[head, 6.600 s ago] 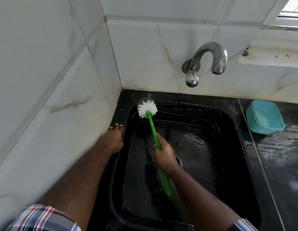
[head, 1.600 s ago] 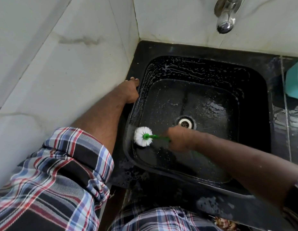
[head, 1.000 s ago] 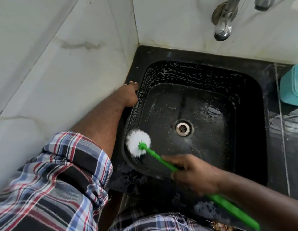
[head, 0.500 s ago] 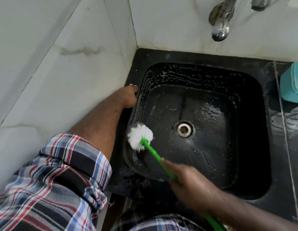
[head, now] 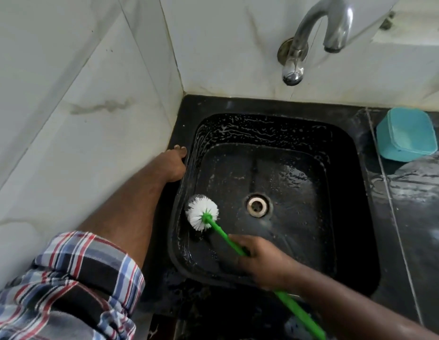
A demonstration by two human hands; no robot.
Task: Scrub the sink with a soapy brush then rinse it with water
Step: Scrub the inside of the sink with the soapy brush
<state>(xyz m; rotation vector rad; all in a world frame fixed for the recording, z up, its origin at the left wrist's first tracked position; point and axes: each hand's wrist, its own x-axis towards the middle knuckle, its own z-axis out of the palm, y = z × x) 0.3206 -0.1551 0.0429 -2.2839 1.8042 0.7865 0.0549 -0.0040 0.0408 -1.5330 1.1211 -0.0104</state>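
Right hand (head: pixel 265 262) grips the brush (head: pixel 202 215) (bristly, round); left hand (head: pixel 173 165) lies flat beside the glossy sink (head: pixel 341 217).

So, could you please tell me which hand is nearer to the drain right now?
Right. The right hand holds the brush just below the drain; the left hand rests on the sink's left rim.

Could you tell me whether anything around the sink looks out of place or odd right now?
Nothing stands out. Soapy streaks on the sink walls and the wet counter suit scrubbing with the brush.
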